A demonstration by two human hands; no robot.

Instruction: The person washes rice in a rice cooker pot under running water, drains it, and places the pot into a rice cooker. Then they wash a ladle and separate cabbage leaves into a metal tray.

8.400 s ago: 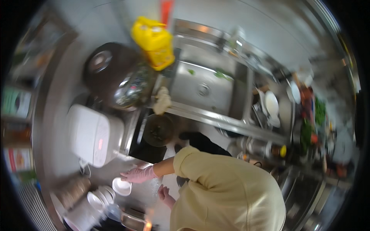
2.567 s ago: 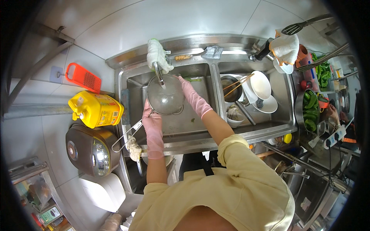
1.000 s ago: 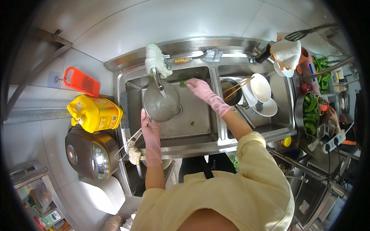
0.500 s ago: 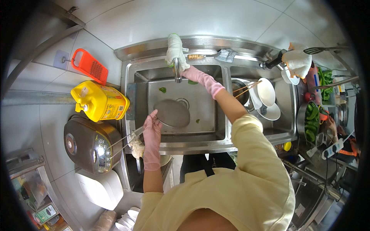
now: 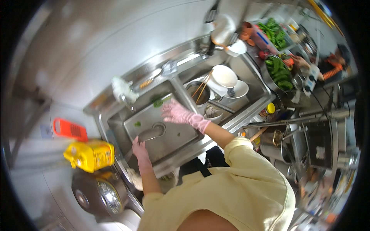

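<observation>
My left hand (image 5: 141, 151), in a pink glove, is closed on the rim of a round, flat mesh strainer (image 5: 150, 134). It holds the strainer tilted over the left sink basin (image 5: 181, 139), near the drain; its handle is hard to make out in the blur. My right hand (image 5: 177, 112), also gloved in pink, hovers over the same basin with its fingers spread and nothing in them. Green leaf scraps (image 5: 158, 102) lie close to the fingers, and another leaf bit (image 5: 137, 124) rests beyond the strainer. The cloth-wrapped faucet (image 5: 124, 91) stands at the basin's back edge.
The right basin holds a pan (image 5: 197, 92) with chopsticks across it and white bowls (image 5: 224, 76). Left of the sink are a yellow jug (image 5: 91, 156), an orange grater (image 5: 71, 129) and a rice cooker (image 5: 98, 192). Another person's hand (image 5: 301, 62) is near a bowl of green peppers (image 5: 278, 73).
My right hand has come away from the faucet, its fingers now spread over the basin. The strainer in my left hand has tipped to a narrower outline. The view has turned toward the right.
</observation>
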